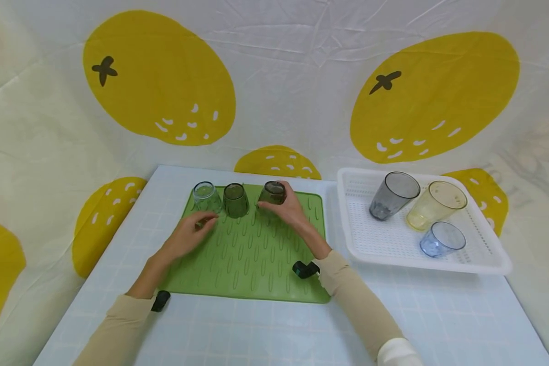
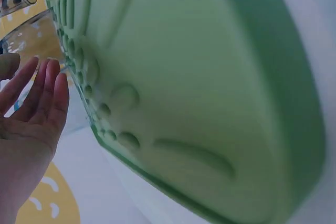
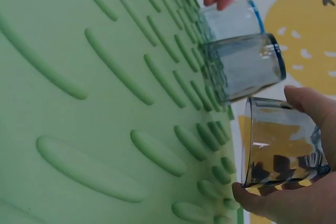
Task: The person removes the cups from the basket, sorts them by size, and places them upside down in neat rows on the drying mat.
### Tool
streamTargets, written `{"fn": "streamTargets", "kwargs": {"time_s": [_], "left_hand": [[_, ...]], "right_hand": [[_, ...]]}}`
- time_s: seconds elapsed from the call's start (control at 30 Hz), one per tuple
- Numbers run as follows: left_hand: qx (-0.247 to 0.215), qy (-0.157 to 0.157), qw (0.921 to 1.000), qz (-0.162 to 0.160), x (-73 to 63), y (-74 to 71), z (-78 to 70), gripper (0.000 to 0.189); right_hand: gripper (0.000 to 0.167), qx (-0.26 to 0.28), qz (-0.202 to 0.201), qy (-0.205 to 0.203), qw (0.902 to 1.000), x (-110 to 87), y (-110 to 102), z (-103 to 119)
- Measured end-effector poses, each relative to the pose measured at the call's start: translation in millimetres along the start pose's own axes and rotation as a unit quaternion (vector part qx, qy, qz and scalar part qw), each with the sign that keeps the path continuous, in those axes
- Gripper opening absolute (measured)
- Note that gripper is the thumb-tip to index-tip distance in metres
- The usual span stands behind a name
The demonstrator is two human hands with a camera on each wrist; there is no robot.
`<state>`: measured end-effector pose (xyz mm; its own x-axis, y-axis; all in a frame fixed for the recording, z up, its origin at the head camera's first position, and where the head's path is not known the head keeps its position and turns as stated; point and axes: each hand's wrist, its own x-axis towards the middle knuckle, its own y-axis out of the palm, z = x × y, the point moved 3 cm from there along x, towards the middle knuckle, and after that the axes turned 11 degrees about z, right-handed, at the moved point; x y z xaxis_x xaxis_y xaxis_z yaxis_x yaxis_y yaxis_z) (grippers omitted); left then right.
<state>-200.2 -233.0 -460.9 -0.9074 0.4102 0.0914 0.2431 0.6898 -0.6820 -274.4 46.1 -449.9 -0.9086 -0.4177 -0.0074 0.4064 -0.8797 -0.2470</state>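
Both arms (image 1: pixel 361 305) reach forward, left fingers (image 2: pixel 60 98) loosely bent, right fingers (image 3: pixel 275 203) gripping

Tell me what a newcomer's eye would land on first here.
Probably the huge yellow fruit prints on the pale cloth behind the table. Next comes the bright green mat, with the right grip holding a dark glass near its far edge. On the right, a white basket holds a gray glass, a yellow glass and a blue glass.

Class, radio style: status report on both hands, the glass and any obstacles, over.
Right hand grips dark glass at green mat's far side, mat contact unclear. Left hand empty, near blue-rimmed glass. Nearest possible obstacle: gray glass, left of held one.
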Motion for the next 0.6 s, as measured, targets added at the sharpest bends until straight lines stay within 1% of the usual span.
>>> {"fn": "streamTargets", "kwargs": {"time_s": [0.17,0.37,0.43,0.6], "left_hand": [[0.024,-0.006,0.9996,-0.009,-7.3,-5.5,6.8,0.025],[0.049,-0.002,0.9985,-0.023,-13.5,-11.2,13.6,0.023],[0.060,0.007,0.9976,-0.032,-13.7,-12.9,16.4,0.021],[0.086,0.044,0.9938,-0.055,-13.4,-16.3,23.3,0.018]], "right_hand": [[0.074,-0.009,0.003,-0.004,0.9999,2.6,1,-5],[0.076,-0.021,0.012,-0.018,0.9995,5.3,3,-10],[0.075,-0.021,0.021,-0.025,0.9992,6.3,4,-11],[0.074,-0.019,0.051,-0.040,0.9977,8.0,8,-11]]}}
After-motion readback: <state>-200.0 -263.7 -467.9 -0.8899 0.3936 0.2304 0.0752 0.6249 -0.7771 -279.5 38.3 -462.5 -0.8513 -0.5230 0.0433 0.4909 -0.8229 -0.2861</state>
